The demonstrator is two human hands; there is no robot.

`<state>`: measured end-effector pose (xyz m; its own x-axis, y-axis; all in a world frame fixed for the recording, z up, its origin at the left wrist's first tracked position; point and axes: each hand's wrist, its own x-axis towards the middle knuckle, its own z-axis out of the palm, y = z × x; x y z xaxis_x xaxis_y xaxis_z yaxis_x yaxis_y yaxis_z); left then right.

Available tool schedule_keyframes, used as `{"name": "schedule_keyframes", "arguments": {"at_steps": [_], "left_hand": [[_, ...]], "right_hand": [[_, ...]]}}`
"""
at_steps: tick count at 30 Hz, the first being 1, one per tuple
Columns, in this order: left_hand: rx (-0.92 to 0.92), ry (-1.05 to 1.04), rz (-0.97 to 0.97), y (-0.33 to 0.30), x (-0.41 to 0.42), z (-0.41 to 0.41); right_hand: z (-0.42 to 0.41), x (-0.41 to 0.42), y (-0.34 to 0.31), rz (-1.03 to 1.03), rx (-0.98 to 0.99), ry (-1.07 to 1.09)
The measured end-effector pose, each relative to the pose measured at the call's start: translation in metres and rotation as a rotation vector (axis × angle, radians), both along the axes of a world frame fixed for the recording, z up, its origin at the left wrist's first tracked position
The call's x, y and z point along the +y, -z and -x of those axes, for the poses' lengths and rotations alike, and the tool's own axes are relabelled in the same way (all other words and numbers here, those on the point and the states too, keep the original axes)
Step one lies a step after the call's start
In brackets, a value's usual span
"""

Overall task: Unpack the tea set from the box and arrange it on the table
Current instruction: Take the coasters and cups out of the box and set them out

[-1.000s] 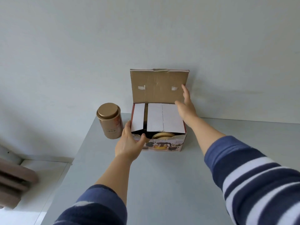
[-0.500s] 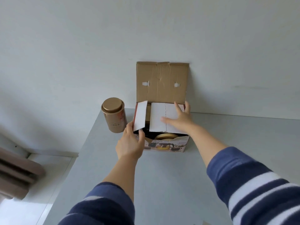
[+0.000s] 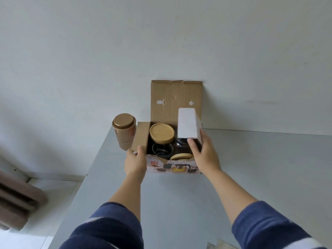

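Observation:
A cardboard tea set box (image 3: 172, 166) stands on the grey table (image 3: 179, 194) against the wall, its lid flap (image 3: 176, 97) upright. My left hand (image 3: 135, 161) holds the left side flap (image 3: 141, 136) folded outward. My right hand (image 3: 204, 155) grips a white folded cardboard insert (image 3: 188, 123), lifted up over the box's right side. Inside I see a round bamboo lid (image 3: 162, 132), a dark glass cup (image 3: 162, 150) below it, a second bamboo disc (image 3: 181, 156) at the front and dark glassware (image 3: 181, 143) under the insert.
A copper-coloured tea tin (image 3: 124, 131) stands just left of the box, close to the table's left edge. A brown object (image 3: 16, 198) sits on the floor at far left. The wall runs directly behind the box.
The white inserts that covered the box top are off it: my right hand lifted one up, and my left hand folded the left flap outward, exposing the lids and glassware.

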<state>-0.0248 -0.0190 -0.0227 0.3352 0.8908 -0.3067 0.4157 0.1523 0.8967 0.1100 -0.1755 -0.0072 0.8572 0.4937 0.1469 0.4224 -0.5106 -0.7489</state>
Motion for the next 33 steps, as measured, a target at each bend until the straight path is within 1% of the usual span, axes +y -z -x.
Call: {"name": "schedule_keyframes", "arguments": {"at_steps": [1, 2, 3, 6, 8, 10, 11, 13, 14, 15, 16, 17, 18, 19, 20, 21, 22, 23, 24, 25, 28, 31, 33], "left_hand": [[-0.015, -0.029, 0.028, 0.004, -0.001, 0.002], [-0.013, -0.037, 0.01, 0.005, -0.003, 0.003], [0.008, -0.029, -0.044, 0.004, -0.006, 0.004], [0.082, 0.048, -0.226, -0.003, -0.011, 0.006], [0.105, 0.104, -0.223, -0.001, -0.011, 0.005], [0.071, 0.131, -0.197, 0.004, -0.015, 0.002], [0.052, 0.125, -0.19, 0.006, -0.018, 0.001], [0.034, 0.113, -0.192, 0.009, -0.019, 0.0], [0.035, 0.113, -0.195, 0.01, -0.02, 0.0], [0.044, 0.114, -0.2, 0.009, -0.02, 0.0], [0.062, 0.115, -0.206, 0.008, -0.019, 0.0], [0.089, 0.12, -0.216, 0.007, -0.019, -0.001], [0.119, 0.129, -0.223, 0.005, -0.018, -0.002], [0.142, 0.145, -0.219, 0.002, -0.017, -0.004], [0.16, 0.171, -0.203, -0.001, -0.018, -0.005], [0.176, 0.207, -0.186, -0.004, -0.02, -0.007], [0.183, 0.24, -0.166, -0.006, -0.022, -0.008], [0.179, 0.258, -0.148, -0.007, -0.024, -0.008], [0.169, 0.266, -0.137, -0.007, -0.025, -0.009], [0.162, 0.267, -0.134, -0.006, -0.026, -0.009], [0.165, 0.279, -0.134, -0.005, -0.026, -0.008], [0.165, 0.29, -0.132, -0.005, -0.027, -0.008], [0.16, 0.292, -0.128, -0.005, -0.027, -0.008]], "right_hand": [[0.003, -0.003, -0.002, -0.113, 0.03, 0.061], [0.006, -0.005, -0.003, -0.205, 0.075, 0.141], [0.009, -0.006, -0.005, -0.289, 0.122, 0.225], [0.011, -0.005, -0.004, -0.557, 0.359, 0.458], [0.005, -0.003, 0.004, -0.699, 0.568, 0.611], [0.0, -0.007, 0.012, -0.802, 0.853, 0.705], [-0.001, -0.012, 0.017, -0.814, 0.986, 0.697], [0.0, -0.019, 0.017, -0.709, 1.163, 0.684], [0.002, -0.019, 0.015, -0.633, 1.208, 0.69], [0.003, -0.019, 0.013, -0.563, 1.206, 0.698], [0.003, -0.019, 0.011, -0.495, 1.12, 0.722], [0.004, -0.018, 0.009, -0.412, 0.922, 0.785], [0.004, -0.016, 0.006, -0.322, 0.627, 0.786], [0.005, -0.016, 0.001, -0.228, 0.347, 0.659], [0.007, -0.016, -0.004, -0.144, 0.111, 0.452], [0.009, -0.015, -0.01, -0.053, -0.052, 0.227], [0.013, -0.015, -0.015, 0.056, -0.15, 0.032], [0.015, -0.014, -0.019, 0.183, -0.196, -0.119], [0.017, -0.013, -0.021, 0.291, -0.218, -0.218], [0.019, -0.012, -0.025, 0.375, -0.242, -0.268], [0.017, -0.007, -0.033, 0.496, -0.33, -0.321], [0.014, -0.002, -0.038, 0.609, -0.334, -0.413], [0.013, 0.002, -0.04, 0.657, -0.331, -0.436]]}}
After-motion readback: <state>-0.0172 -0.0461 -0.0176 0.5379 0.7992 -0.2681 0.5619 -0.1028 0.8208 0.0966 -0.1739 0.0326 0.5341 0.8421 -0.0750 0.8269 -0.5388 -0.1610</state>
